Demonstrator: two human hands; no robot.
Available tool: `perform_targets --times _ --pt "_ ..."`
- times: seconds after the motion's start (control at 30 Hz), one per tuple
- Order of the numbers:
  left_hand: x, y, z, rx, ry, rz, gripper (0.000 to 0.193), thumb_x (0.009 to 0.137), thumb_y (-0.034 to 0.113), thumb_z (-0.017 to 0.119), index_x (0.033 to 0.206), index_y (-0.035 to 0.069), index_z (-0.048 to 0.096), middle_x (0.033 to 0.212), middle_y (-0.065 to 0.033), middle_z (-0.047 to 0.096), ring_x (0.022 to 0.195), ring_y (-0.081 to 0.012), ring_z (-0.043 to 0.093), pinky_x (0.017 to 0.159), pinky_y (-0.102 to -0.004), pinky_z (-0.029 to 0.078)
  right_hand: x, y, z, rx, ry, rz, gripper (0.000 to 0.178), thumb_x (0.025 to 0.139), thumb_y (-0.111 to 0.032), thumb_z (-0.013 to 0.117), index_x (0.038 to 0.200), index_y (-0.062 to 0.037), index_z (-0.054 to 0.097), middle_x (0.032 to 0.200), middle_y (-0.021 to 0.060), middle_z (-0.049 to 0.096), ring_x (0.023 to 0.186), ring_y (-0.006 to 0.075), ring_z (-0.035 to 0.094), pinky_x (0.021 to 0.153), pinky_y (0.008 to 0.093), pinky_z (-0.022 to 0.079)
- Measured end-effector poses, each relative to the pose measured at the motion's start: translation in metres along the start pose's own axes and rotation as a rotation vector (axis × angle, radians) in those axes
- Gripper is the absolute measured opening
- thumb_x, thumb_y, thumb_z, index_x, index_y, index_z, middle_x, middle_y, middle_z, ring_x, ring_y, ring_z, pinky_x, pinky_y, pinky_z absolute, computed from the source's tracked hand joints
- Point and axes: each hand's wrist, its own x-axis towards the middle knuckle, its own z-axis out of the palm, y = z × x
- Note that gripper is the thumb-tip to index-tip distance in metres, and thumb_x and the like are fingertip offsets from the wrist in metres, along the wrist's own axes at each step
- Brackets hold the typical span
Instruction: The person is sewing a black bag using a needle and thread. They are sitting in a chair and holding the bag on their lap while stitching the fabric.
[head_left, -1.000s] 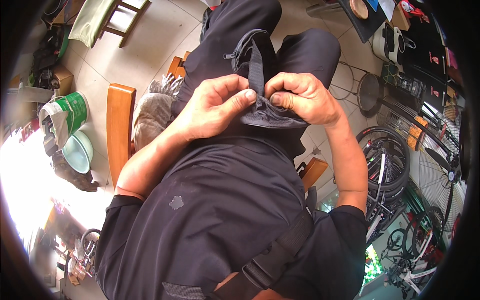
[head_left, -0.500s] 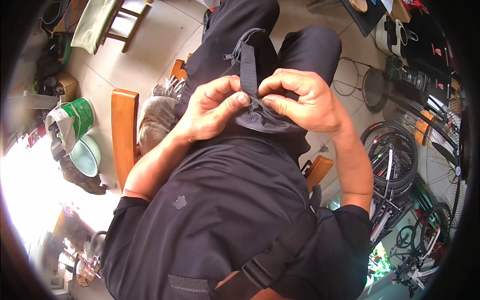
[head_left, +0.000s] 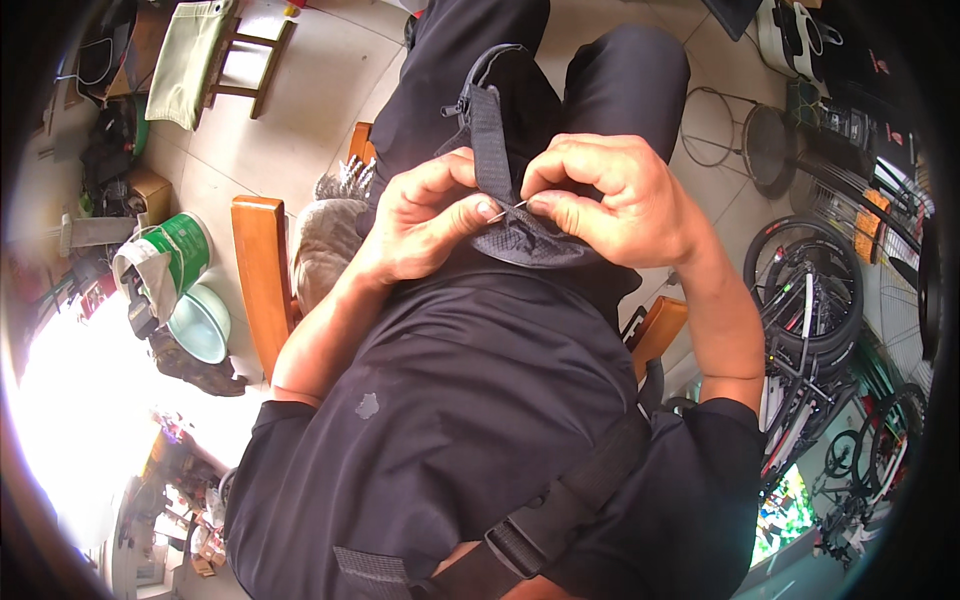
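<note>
A small black fabric bag (head_left: 522, 246) with a webbing strap (head_left: 489, 140) and a zipper lies in my lap. My left hand (head_left: 425, 218) is closed on the bag's edge beside the foot of the strap, thumb on top. My right hand (head_left: 612, 205) pinches the end of a thin metal needle (head_left: 515, 208) between thumb and forefinger. The needle lies across the fabric between my two thumbs, its left end close to my left thumb. Whether a thread runs from it is too small to tell.
I sit on a chair with wooden arms (head_left: 260, 285); grey cloth hangs by the left one. A green and white bucket (head_left: 182, 250) and a pale basin (head_left: 200, 325) stand at left. A wooden folding stool (head_left: 255, 65) is at far left, a bicycle (head_left: 808, 290) at right.
My right hand has drawn slightly away from my left, and the needle now shows between them. The view has shifted a little; my left hand keeps its hold on the bag.
</note>
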Motion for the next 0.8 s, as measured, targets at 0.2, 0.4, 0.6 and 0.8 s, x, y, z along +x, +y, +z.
perform_targets --times 0.2,0.4,0.6,0.8 --pt "0.0 -0.012 -0.008 0.025 -0.012 0.065 0.013 0.107 0.003 0.074 0.12 0.002 0.076 0.122 -0.0085 0.074 0.114 -0.0176 0.069 0.106 -0.0342 0.053 0.002 -0.005 0.008 -0.19 0.109 -0.253 0.016 0.085 0.004 0.083 0.097 -0.0009 0.075 0.081 0.0111 0.069 0.07 0.029 0.069 0.062 0.0388 0.053" --pt "0.002 -0.011 -0.007 0.058 -0.017 0.078 0.015 0.109 0.008 0.074 0.122 0.001 0.072 0.12 -0.0074 0.073 0.111 -0.0155 0.068 0.102 -0.0326 0.054 0.003 -0.004 0.003 -0.071 0.062 -0.1 0.013 0.092 -0.003 0.081 0.105 -0.0006 0.078 0.085 0.0097 0.074 0.073 0.0227 0.072 0.068 0.0349 0.056" --pt "0.003 0.002 0.001 -0.004 0.017 -0.062 0.02 0.11 0.01 0.072 0.127 -0.001 0.071 0.122 -0.0052 0.075 0.113 -0.012 0.067 0.104 -0.0305 0.053 0.004 0.031 -0.003 0.533 -0.08 0.321 0.018 0.11 -0.015 0.073 0.114 0.0018 0.078 0.094 -0.0019 0.074 0.082 0.0055 0.063 0.075 0.0249 0.053" --pt "0.006 0.009 0.012 -0.015 0.1 -0.096 0.009 0.112 0.006 0.069 0.118 0.0 0.072 0.114 -0.0003 0.074 0.107 -0.0076 0.065 0.1 -0.027 0.053 0.01 0.033 0.003 0.592 -0.094 0.374 0.018 0.111 -0.015 0.073 0.114 0.0023 0.079 0.091 -0.0024 0.073 0.083 0.0044 0.063 0.074 0.0247 0.053"
